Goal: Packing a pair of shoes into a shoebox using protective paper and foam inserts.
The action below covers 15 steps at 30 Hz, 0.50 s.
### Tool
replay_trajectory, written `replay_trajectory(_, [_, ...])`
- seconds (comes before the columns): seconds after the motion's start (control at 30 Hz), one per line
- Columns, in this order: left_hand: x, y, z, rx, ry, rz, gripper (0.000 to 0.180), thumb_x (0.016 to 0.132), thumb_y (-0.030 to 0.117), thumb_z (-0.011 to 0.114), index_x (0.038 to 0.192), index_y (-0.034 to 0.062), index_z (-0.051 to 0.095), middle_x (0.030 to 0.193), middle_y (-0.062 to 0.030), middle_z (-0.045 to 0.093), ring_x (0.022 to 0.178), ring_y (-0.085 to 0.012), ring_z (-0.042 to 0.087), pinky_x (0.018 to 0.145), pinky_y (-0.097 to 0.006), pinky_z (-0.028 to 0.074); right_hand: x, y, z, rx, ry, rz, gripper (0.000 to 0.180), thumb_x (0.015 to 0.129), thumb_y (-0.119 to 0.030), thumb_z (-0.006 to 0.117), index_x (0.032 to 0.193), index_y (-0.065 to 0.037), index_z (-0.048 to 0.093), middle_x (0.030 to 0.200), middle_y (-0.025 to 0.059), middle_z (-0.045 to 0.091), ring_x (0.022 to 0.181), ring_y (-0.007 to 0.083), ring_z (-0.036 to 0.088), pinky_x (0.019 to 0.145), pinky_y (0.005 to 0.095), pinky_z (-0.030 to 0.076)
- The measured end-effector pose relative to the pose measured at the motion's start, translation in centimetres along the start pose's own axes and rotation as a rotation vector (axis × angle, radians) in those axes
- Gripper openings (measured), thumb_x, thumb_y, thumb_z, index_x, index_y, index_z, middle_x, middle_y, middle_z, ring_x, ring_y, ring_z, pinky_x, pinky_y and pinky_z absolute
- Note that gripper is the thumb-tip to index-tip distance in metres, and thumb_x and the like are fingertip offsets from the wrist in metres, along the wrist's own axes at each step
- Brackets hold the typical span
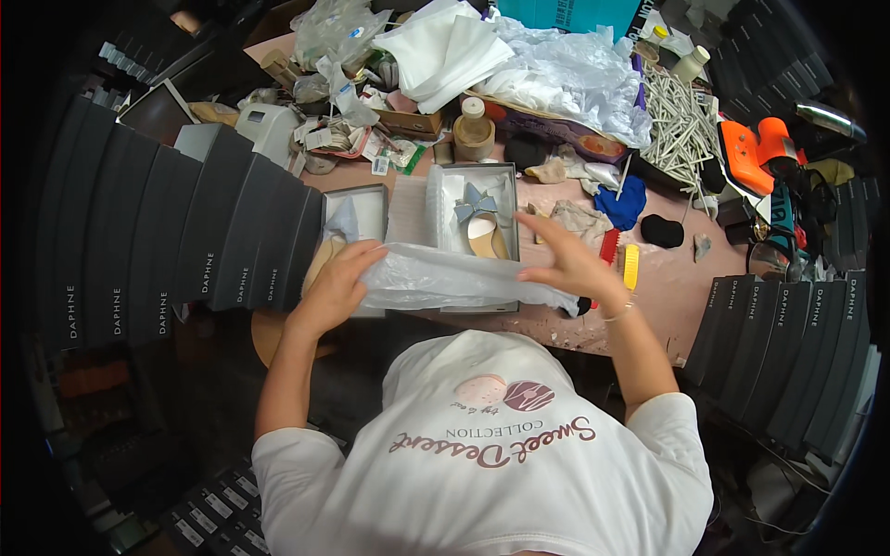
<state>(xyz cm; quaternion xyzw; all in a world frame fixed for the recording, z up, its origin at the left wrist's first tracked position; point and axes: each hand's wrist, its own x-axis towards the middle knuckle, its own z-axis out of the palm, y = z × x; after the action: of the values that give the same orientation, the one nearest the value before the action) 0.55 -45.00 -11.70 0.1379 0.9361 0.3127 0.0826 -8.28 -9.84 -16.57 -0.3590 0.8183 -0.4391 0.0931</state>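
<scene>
A long folded strip of translucent white wrapping paper (445, 278) lies across the near part of an open grey shoe box (513, 185). My left hand (336, 285) grips the strip's left end between its fingers. Over the other end, my right hand (579, 269) is open, its thumb and fingers spread apart with nothing between them. Inside the box, a shoe with a blue-grey bow (476, 204) and a beige insole rests on white lining. Just left stands a second open grey box (373, 199); a pale blue-grey shoe (341, 221) in it is partly hidden by my left hand.
Dark shoe boxes stand stacked at left (213, 222) and right (779, 343). Crumpled white wrapping (575, 79) and many white sticks (681, 120) fill the table's back. Near my right hand lie a blue cloth (621, 202), a red brush (609, 246) and a yellow object (631, 267).
</scene>
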Motion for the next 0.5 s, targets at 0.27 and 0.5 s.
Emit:
replay_trajectory(0.27, [-2.2,-0.9,-1.2,-0.164,0.149,-0.116,0.039,0.073,-0.009,0.048,0.109,-0.0027,0.06,0.109,-0.0148,0.062,0.1,-0.0273,0.061,0.092,-0.032,0.045,1.8,0.8,4.9,0.004,-0.329,0.023,0.017,0.082,-0.011,0.06,0.094,0.0,0.062,0.083,0.0222,0.063,0.081,0.0391,0.061,0.073,0.0442,0.048])
replay_trajectory(0.5, [2.6,-0.3,15.5,-1.192,0.161,-0.413,0.058,0.088,0.008,0.059,0.138,-0.0059,0.033,0.134,-0.0163,0.044,0.124,-0.0228,0.045,0.103,-0.034,0.038,-5.3,5.0,-3.3,-0.025,0.004,0.525,0.023,0.082,-0.007,0.057,0.102,0.003,0.061,0.083,0.02,0.064,0.075,0.0282,0.062,0.072,0.0352,0.047])
